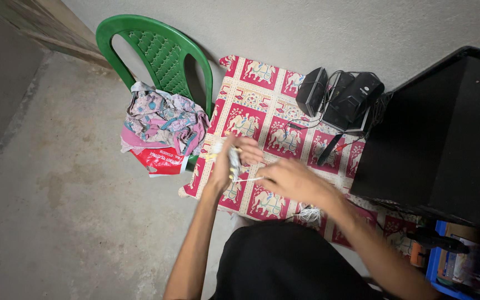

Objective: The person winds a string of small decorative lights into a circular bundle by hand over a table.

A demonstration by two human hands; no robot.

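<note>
both hands: left (226, 164) grips pale bundle (233, 161), right (290, 179) pinches its strand.

Under both hands the counter wears a thin printed cloth (262, 111), matt and soft, red and cream. The left hand (226, 164) grips a small bundle (233, 161) that looks like pale, slightly shiny plastic or foil; motion blur hides its surface. A thin white strand (248, 179), seemingly thread or cord, runs from it to the right hand (290, 178). Left of the left hand, the chair (156, 50) is moulded green plastic, smooth with a dull sheen, heaped with crumpled patterned fabric (162, 119) above a glossy red plastic bag (159, 161). Beyond the right hand, the black speakers (343, 97) are satin plastic. The floor (56, 194) is rough, stained concrete.
</note>
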